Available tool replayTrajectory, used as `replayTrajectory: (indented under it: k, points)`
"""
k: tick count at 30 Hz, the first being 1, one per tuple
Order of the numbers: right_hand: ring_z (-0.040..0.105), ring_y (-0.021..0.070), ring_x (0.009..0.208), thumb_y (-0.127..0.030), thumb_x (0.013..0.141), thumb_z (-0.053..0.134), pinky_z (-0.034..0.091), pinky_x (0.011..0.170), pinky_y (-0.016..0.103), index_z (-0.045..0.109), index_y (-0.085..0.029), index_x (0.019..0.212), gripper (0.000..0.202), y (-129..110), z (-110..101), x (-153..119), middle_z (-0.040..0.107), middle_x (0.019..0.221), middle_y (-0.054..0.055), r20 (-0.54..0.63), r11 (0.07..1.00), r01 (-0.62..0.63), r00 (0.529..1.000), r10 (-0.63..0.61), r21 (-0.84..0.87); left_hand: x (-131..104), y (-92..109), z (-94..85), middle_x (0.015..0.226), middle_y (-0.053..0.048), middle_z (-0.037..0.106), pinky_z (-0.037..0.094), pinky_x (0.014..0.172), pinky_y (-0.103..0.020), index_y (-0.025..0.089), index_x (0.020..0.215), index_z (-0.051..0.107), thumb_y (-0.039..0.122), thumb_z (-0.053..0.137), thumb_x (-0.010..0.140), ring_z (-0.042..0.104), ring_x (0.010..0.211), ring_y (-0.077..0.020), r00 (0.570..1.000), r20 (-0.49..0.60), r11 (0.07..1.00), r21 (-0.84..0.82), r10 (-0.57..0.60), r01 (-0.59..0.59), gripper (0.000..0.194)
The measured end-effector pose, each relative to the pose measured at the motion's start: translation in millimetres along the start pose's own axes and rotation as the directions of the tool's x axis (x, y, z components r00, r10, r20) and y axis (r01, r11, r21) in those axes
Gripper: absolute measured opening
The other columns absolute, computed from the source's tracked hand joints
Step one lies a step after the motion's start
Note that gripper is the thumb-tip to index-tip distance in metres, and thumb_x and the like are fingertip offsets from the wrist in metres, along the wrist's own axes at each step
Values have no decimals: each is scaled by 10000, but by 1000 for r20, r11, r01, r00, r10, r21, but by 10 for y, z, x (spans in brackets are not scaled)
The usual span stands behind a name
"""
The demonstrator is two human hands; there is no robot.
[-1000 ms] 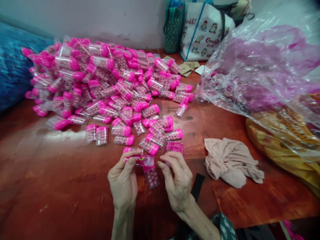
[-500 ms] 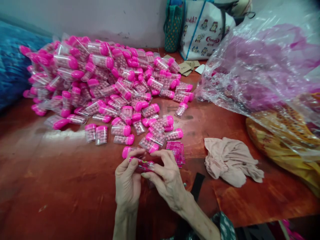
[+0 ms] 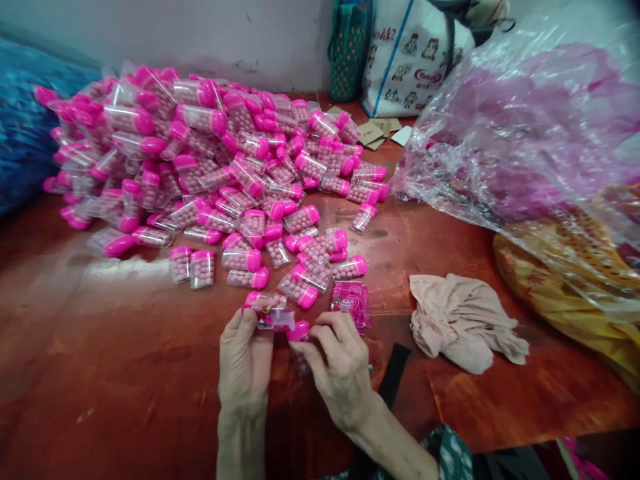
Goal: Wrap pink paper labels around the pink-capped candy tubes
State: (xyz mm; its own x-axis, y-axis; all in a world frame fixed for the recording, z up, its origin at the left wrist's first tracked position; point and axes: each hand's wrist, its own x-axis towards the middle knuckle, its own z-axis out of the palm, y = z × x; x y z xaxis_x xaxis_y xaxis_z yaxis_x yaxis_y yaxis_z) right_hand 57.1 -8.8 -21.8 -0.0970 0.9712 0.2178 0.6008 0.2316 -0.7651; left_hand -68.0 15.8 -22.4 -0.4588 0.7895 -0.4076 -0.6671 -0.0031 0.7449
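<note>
In my left hand (image 3: pixel 247 363), closed between thumb and fingers, is a small printed pink sleeve (image 3: pixel 281 318) with its end standing open to the right. My right hand (image 3: pixel 343 363) has thumb and fingertips on a clear container of pink beads with a pink cap (image 3: pixel 299 331), just right of the sleeve. The fingers partly cover this container. Another pink-capped container lies behind the sleeve, partly hidden by it. Just beyond my right hand rests a stack of flat printed pink sleeves (image 3: pixel 350 300).
A large pile of pink-capped bead containers (image 3: pixel 200 167) spreads across the red table (image 3: pixel 125 373). To the right are a crumpled beige cloth (image 3: pixel 465 320), a black strip (image 3: pixel 395 370) and a big clear plastic bag (image 3: pixel 500 147). A white printed bag (image 3: pixel 415 60) stands at the back.
My hands have moved apart. The sleeve was held between both hands; now only my left hand holds it, its end opened. My right hand has shifted onto a pink-capped container.
</note>
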Motion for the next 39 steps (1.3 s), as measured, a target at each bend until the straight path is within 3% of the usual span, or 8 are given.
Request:
replayTrajectory:
  k: [4, 7, 12, 17, 26, 30, 36, 39]
  points:
    - [540, 278, 810, -252, 726, 655, 490, 669, 404, 570, -72, 1060, 389, -39, 162, -85, 594, 886, 136, 158, 957, 6, 987, 42, -290, -2, 37, -31, 681, -11, 684, 521, 718, -249, 157, 670, 682, 267, 730, 605, 632, 713, -143, 999, 39, 999, -38, -34, 35, 136]
    - [565, 296, 799, -190, 732, 632, 505, 618, 397, 515, -35, 1149, 461, -53, 227, -128, 612, 885, 158, 201, 944, 14, 978, 56, -330, -17, 49, -37, 689, -22, 686, 521, 723, -251, 150, 653, 675, 269, 714, 626, 633, 712, -143, 999, 18, 998, -48, -37, 38, 128]
    - [582, 198, 686, -194, 754, 605, 501, 635, 331, 552, -143, 1033, 288, -40, 56, -80, 618, 773, 53, 216, 957, -282, 941, 261, 74, -9, 54, -70, 711, -18, 685, 516, 751, -271, 149, 675, 675, 311, 718, 620, 628, 744, -153, 999, 49, 1000, -12, -20, 20, 176]
    - [537, 108, 559, -363, 780, 585, 467, 500, 216, 524, -189, 1069, 344, -77, -267, 78, 584, 731, -1, 368, 664, -541, 840, 398, 516, -6, 18, -116, 770, -37, 688, 490, 787, -278, 139, 736, 692, 301, 715, 626, 618, 787, -161, 993, 116, 996, 81, 32, -41, 197]
    - [510, 113, 606, -370, 735, 636, 440, 512, 216, 571, -190, 1121, 431, -35, -343, 92, 564, 720, 11, 428, 638, -539, 838, 340, 549, -77, -40, -40, 814, -79, 682, 483, 720, -284, 130, 731, 704, 282, 715, 618, 608, 800, -201, 981, 194, 971, 236, -2, -45, 189]
    - [472, 76, 519, -346, 729, 648, 406, 464, 187, 578, -191, 1121, 428, 32, -394, 126, 543, 648, -20, 549, 530, -592, 795, 258, 608, -91, -44, -48, 810, -77, 684, 491, 684, -296, 144, 770, 706, 283, 698, 639, 611, 763, -199, 973, 226, 970, 244, -53, -4, 191]
    - [541, 71, 622, -273, 649, 725, 441, 597, 196, 593, -207, 1065, 441, 91, -389, 166, 615, 789, -14, 665, 303, -701, 711, 227, 646, -101, -66, -62, 815, -92, 685, 495, 669, -302, 137, 796, 700, 281, 691, 647, 617, 775, -216, 954, 291, 969, 249, -77, 2, 206]
    - [554, 77, 632, -251, 594, 758, 443, 615, 204, 593, -192, 1013, 455, 125, -353, 164, 628, 802, -10, 667, 287, -711, 703, 247, 642, -107, -81, -57, 836, -90, 686, 492, 682, -289, 138, 808, 691, 271, 688, 653, 622, 773, -204, 956, 284, 970, 242, -77, 6, 204]
